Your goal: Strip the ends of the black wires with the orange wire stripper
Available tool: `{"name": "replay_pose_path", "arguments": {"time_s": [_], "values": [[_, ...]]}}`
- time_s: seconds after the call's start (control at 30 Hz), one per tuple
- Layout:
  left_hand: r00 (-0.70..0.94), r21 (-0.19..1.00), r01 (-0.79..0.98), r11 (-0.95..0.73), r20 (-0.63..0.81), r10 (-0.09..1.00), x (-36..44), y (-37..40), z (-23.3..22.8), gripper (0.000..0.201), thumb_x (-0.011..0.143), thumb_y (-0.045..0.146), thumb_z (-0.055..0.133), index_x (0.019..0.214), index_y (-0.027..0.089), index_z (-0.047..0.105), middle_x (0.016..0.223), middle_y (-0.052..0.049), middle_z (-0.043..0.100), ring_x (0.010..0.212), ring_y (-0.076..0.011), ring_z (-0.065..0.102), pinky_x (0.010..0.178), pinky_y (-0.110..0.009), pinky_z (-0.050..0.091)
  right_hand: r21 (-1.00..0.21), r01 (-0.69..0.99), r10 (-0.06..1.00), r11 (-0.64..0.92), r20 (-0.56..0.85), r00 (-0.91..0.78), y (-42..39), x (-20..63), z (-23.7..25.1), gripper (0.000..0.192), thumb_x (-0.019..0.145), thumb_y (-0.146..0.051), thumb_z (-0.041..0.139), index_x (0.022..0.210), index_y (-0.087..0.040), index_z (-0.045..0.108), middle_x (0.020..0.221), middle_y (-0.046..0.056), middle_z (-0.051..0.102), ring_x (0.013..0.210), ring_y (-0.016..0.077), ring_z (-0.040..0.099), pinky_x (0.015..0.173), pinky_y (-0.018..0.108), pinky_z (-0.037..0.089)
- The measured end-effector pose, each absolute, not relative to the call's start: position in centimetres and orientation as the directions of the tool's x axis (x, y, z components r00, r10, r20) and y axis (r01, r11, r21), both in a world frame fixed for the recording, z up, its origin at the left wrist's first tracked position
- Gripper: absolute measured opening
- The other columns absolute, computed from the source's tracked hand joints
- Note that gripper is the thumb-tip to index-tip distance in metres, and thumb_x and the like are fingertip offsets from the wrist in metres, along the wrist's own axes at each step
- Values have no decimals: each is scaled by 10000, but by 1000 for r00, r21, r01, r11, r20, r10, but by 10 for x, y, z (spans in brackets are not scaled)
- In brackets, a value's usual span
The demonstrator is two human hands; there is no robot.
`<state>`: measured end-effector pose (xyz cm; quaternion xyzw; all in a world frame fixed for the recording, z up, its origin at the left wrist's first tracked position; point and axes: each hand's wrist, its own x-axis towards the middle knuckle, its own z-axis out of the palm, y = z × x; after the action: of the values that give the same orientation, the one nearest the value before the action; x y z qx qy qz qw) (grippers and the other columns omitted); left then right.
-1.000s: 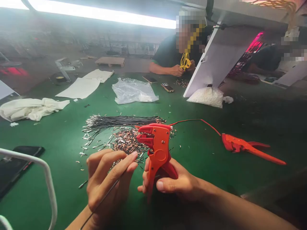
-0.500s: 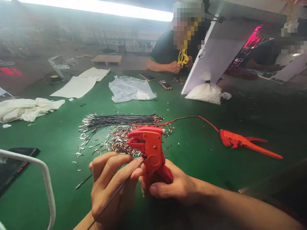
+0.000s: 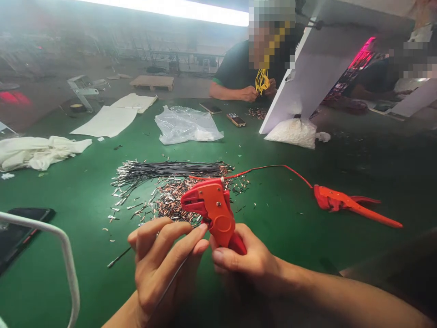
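Across the middle and bottom spreads your green bench (image 3: 280, 214). Low in the center are your left hand (image 3: 167, 255) and right hand (image 3: 251, 262). Your right fingers wrap around the red-orange tool (image 3: 220, 209); your left fingers pinch a thin dark wire (image 3: 174, 276) near it.

A long, straight white light (image 3: 187, 10) shines up high. Below is a big, flat green table (image 3: 273, 241). Farther back, a low brown wooden pallet (image 3: 152, 82) sits on the grey floor (image 3: 191, 85).
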<state>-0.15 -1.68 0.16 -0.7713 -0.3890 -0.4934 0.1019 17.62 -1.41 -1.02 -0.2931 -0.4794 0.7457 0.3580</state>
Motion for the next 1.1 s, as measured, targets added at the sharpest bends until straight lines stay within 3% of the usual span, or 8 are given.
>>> {"name": "replay_pose_path", "arguments": {"time_s": [0.27,0.33,0.43,0.57,0.77,0.93,1.1], "values": [[197,226,732,-643,833,517,0,-14,2,91,849,141,655,877,225,679,716,-7,695,790,-196,556,725,-360,343,-897,-193,805,-398,-241,-542,-14,175,-8,433,822,-505,659,606,-163,505,403,-57,464,282,65,397,255,153,320],[172,290,712,-639,811,560,-1,-13,1,113,857,119,634,870,224,672,722,-6,695,787,-195,547,731,-370,332,-874,-236,797,-425,-237,-555,-11,176,-10,415,804,-493,678,626,-151,523,460,-40,505,330,77,457,294,167,391],[111,448,648,-615,744,659,-2,-11,-1,158,880,91,593,885,231,667,737,4,679,753,-176,531,734,-375,323,-811,-356,786,-464,-192,-587,-6,176,-12,337,783,-452,692,803,-135,579,618,3,594,501,122,580,450,229,516],[135,549,561,-619,677,724,-2,-8,-1,167,878,78,590,889,229,660,727,21,653,709,-154,514,723,-359,334,-789,-448,821,-420,-120,-559,-3,177,-10,309,813,-386,668,979,-138,587,736,41,639,623,159,611,555,277,537],[378,408,535,-740,668,641,6,-16,-2,149,852,94,620,933,212,664,733,16,667,743,-154,534,732,-334,363,-675,-550,834,-491,-182,-522,1,181,-3,191,793,-250,677,933,-152,593,797,25,634,673,136,596,640,256,514],[347,289,570,-769,763,545,9,-22,-1,89,852,142,631,893,209,675,681,13,658,718,-150,557,732,-323,394,-716,-500,811,-487,-158,-563,1,182,-3,276,702,-213,776,895,-139,593,747,11,617,659,113,546,620,214,449],[344,250,607,-754,773,533,5,-20,1,109,850,169,638,930,222,689,691,5,658,725,-156,568,727,-321,403,-735,-469,779,-490,-127,-614,-2,183,-7,339,682,-252,814,924,-144,602,761,-1,616,646,128,595,639,257,484]]}}
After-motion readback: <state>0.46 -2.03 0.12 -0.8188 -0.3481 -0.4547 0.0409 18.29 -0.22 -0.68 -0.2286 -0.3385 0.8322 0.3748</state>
